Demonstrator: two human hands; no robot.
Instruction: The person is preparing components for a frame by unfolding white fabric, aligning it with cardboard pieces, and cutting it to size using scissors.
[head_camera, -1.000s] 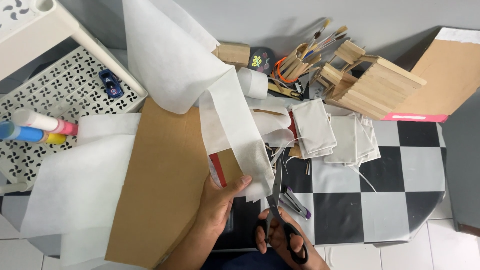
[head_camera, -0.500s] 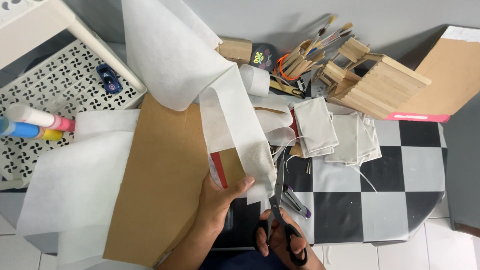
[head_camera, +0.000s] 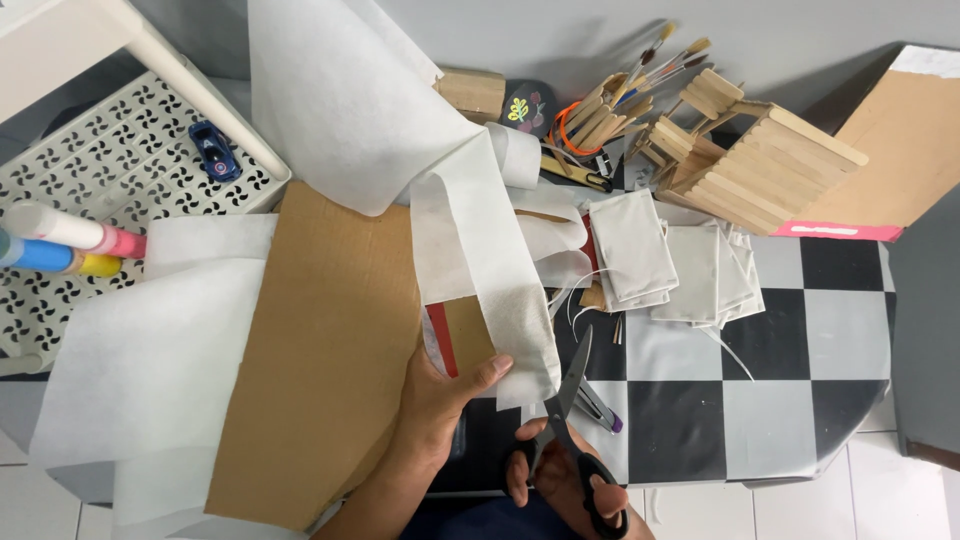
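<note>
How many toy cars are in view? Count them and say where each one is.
1. A small blue toy car lies in the white perforated basket at upper left. Others could be hidden under the white fabric.

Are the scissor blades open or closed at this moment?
Open. The scissors in the right hand show two blades spread in a narrow V, tips at the edge of the white fabric strip held by the left hand.
</note>
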